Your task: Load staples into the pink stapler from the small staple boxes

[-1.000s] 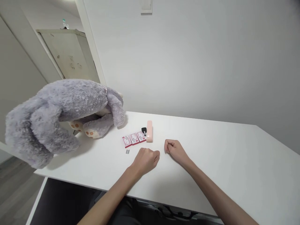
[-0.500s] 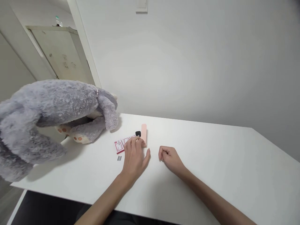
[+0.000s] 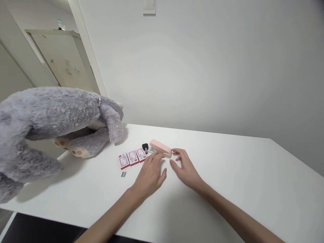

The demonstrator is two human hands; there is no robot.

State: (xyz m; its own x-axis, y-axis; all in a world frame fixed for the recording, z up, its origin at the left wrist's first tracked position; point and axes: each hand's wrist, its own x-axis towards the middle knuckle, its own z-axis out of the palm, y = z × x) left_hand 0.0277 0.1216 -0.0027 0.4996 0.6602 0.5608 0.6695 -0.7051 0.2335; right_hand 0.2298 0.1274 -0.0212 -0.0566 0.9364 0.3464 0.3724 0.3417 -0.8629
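Observation:
A pink stapler lies slantwise on the white table, its near end between my two hands. My left hand is palm down with fingers apart, its fingertips at the stapler's near left side; whether they touch it is hard to see. My right hand is beside the stapler's right end, fingers curved and thumb apart, with nothing visible in it. Left of the stapler stand a black staple remover and three red-and-white staple boxes, each with a small grey strip on top. A loose strip of staples lies nearer me.
A large grey plush toy slumps over the table's left side. Behind the table rises a white wall with a switch plate. Beyond a door frame at the left stands a pale cabinet.
The stapler has swung from pointing away to a slant, its near end now toward the right. My right hand has opened from a fist and moved up to it. The view has shifted slightly.

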